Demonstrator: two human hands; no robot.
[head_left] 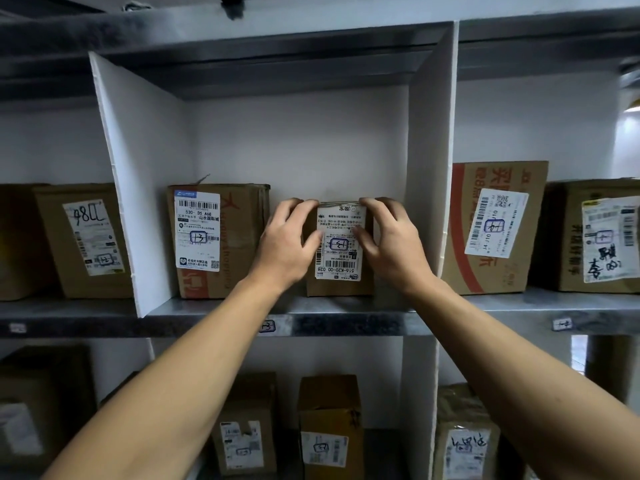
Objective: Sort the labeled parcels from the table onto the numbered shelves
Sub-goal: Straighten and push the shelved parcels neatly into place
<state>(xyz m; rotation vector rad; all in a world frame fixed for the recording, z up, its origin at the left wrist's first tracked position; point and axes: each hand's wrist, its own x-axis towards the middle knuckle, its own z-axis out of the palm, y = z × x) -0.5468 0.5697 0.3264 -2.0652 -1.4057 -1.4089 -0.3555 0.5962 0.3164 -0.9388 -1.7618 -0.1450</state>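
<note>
My left grip (287, 242) and right grip (393, 237) curl around the small parcel (341, 268) from both sides, steadying it upright on the shelf (346, 323), label facing outward for reading, beside the neighbouring parcel (214, 240) marked 13.

I note a plain white wall (311, 140) at the back. A dark, blurred fitting (230, 5) sits at the top edge, type indeterminable. At far right I see a bright patch (628, 140) and above it a yellowish object (634, 105), too blurred to identify.
</note>
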